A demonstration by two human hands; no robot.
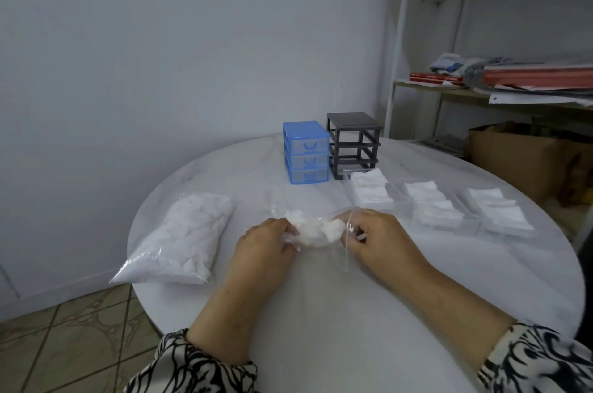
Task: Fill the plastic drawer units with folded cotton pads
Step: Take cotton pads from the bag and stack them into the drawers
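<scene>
- The step in hand seems to be taking cotton pads out of a small clear plastic bag (313, 232) in the middle of the round white tabletop (321, 312), so that they can be folded.
- The left hand (266, 240) grips the left side of this bag with curled fingers; the right hand (373, 233) pinches its right side, where the thin plastic is pulled up. Both grips are closed on the bag, and a little clump of white cotton shows between them.
- A bigger, full bag of cotton pads (183, 240) lies to the left, well apart from the hands.
- Three clear drawers (446, 208) lie side by side to the right, out of their frame, and each one already carries rows of folded pads.
- The empty grey drawer frame (354, 145) stands at the far side, just beside the blue drawer unit (306, 152), whose three drawers are all pushed in.
- I judge the task is well advanced: the grey unit's drawers look nearly full but are not yet put back.
- The next move probably calls for drawing one pad free, gently, because the thin plastic clings to the cotton; then folding it and laying it in a drawer.
</scene>
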